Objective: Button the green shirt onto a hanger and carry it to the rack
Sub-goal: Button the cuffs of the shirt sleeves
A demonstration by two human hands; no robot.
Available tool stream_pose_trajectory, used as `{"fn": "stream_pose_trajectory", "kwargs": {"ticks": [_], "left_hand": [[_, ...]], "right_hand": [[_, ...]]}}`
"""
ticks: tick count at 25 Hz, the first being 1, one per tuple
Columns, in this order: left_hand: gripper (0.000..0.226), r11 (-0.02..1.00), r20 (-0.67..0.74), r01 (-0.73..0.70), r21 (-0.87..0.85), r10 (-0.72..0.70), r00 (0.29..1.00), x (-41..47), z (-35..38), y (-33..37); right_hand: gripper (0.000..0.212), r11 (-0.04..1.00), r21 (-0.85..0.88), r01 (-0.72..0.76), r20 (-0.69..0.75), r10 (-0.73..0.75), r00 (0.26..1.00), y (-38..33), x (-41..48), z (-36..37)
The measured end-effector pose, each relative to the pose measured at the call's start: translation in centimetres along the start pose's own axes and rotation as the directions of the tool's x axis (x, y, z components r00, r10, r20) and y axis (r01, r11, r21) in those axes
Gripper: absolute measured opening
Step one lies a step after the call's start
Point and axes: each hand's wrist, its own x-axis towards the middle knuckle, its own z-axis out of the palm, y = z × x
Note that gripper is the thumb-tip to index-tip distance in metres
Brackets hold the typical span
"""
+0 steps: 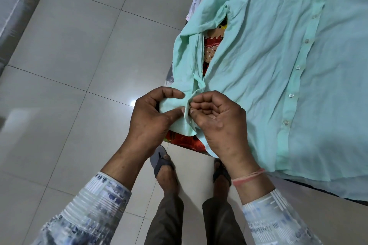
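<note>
The pale green shirt [264, 49] lies spread flat on a bed at the right, its front placket with several white buttons [291, 95] running down the middle. One sleeve [185, 55] hangs off the bed's left edge toward me. My left hand [151, 119] grips the sleeve's cuff [185, 123] from the left, thumb on top. My right hand [217, 121] pinches the cuff's other edge with its fingertips. The two hands meet at the cuff opening. No hanger is visible.
A floral red and orange bedsheet [211, 47] shows under the shirt. Large grey floor tiles [79, 55] fill the left. A grey ledge or step [14, 0] runs along the far left. My feet in sandals [165, 167] stand below the hands.
</note>
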Motion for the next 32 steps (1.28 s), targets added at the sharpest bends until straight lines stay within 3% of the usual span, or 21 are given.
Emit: {"fn": "stream_pose_trajectory", "kwargs": {"ticks": [3,6,9,11,14,19,22,26,32], "left_hand": [[0.026,0.999,-0.028,-0.012,0.051,0.013,1.000,0.1,-0.1,-0.2],[0.012,0.999,0.029,0.036,-0.035,-0.035,0.999,-0.2,-0.1,0.3],[0.020,0.997,0.029,0.068,-0.049,-0.067,0.997,-0.1,-0.3,0.5],[0.022,0.987,0.058,0.111,-0.113,-0.105,0.993,-0.1,-0.5,0.6],[0.025,0.976,0.095,0.147,-0.161,-0.133,0.987,-0.3,-0.7,0.2],[0.021,0.982,0.058,0.117,-0.149,-0.109,0.992,-0.6,-0.4,0.3],[0.031,0.991,0.015,0.115,-0.065,-0.115,0.993,-0.7,0.3,0.3],[0.018,0.985,-0.065,0.142,-0.094,-0.148,0.987,-0.5,0.6,-0.3],[0.014,0.929,-0.058,0.268,-0.254,-0.292,0.955,-0.4,0.9,-0.1]], "right_hand": [[0.018,0.995,-0.085,0.050,-0.005,-0.051,0.999,-0.3,-0.1,-0.1],[0.018,0.996,-0.087,0.024,-0.020,-0.026,0.999,-0.3,-0.1,-0.3],[0.019,0.972,0.174,-0.161,0.008,0.162,0.987,-0.1,0.2,-0.3],[0.020,0.870,0.381,-0.312,0.113,0.291,0.950,-0.4,0.4,-0.6],[0.018,0.842,0.405,-0.357,0.219,0.290,0.932,-0.7,0.5,-0.9],[0.013,0.993,0.092,-0.070,0.057,0.065,0.996,0.3,0.0,-0.3],[0.011,0.995,-0.076,0.065,-0.020,-0.066,0.998,0.6,-0.5,-0.1],[0.008,0.927,-0.299,0.228,-0.052,-0.254,0.966,0.9,-1.0,0.3],[0.013,0.932,-0.275,0.235,-0.033,-0.254,0.967,1.4,-1.1,0.9]]}}
